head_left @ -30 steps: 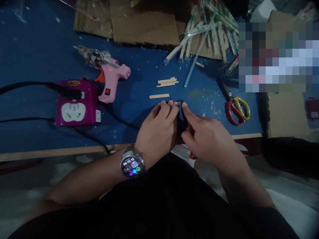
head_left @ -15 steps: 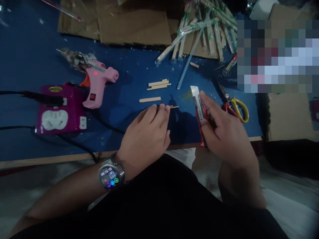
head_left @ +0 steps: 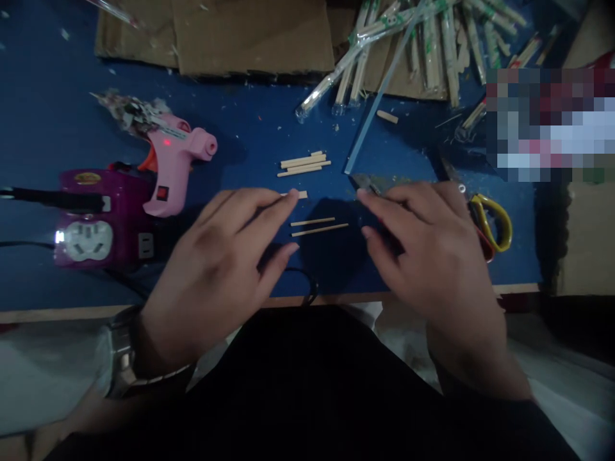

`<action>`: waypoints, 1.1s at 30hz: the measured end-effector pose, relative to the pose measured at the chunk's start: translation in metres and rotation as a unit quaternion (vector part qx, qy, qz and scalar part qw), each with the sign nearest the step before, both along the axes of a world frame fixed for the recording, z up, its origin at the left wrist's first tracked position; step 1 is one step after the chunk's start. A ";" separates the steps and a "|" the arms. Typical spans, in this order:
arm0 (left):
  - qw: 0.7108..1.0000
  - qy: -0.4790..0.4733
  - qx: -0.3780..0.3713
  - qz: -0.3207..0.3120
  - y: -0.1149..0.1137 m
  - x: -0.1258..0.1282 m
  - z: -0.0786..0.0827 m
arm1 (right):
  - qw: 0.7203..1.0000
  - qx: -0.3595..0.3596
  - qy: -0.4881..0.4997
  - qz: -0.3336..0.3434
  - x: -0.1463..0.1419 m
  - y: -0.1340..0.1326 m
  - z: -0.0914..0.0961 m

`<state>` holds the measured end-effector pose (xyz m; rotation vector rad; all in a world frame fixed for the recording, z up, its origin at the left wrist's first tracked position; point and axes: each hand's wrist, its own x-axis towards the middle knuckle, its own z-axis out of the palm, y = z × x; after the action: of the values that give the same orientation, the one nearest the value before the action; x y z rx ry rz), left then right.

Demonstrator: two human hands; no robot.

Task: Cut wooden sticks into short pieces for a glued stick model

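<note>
My left hand (head_left: 225,256) is open, fingers stretched out and thumb apart. Its fingertips reach over a short flat wooden stick (head_left: 303,194), whose right end shows past them. Under my right hand (head_left: 427,237) lies a utility knife (head_left: 364,182), gripped from above. Its blade tip points up and left, while the palm hides most of the handle. Between the hands two thin cut sticks (head_left: 319,230) rest on the blue tabletop. Just beyond them is a small group of cut wooden sticks (head_left: 302,164).
At left, a pink glue gun (head_left: 175,160) with a lit red light stands by a purple power socket box (head_left: 100,221). A clear glue stick (head_left: 379,102), wrapped chopsticks (head_left: 432,57) and cardboard (head_left: 254,38) lie at the back. Scissors (head_left: 500,224) with yellow and red handles sit right.
My left hand has let the thin sticks go and moved up to the flat stick. My right hand has turned the knife down toward the table, hiding more of it.
</note>
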<state>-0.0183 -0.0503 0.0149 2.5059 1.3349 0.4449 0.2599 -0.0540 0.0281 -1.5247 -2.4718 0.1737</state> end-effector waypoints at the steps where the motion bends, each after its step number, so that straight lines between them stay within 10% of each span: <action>1: 1.000 0.005 0.005 0.012 0.002 -0.003 0.000 | 0.999 -0.008 0.001 0.033 -0.006 0.001 -0.001; 6: 1.000 0.001 0.024 0.010 0.007 -0.005 -0.009 | 0.994 -0.021 -0.003 0.110 -0.030 0.006 -0.009; 33: 0.998 -0.048 0.028 0.033 0.005 -0.007 -0.018 | 0.993 -0.051 0.094 0.042 -0.041 0.010 -0.018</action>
<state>-0.0255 -0.0449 -0.0034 2.4554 1.3895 0.6177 0.2188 -0.0435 0.0097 -1.3720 -2.4116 0.4431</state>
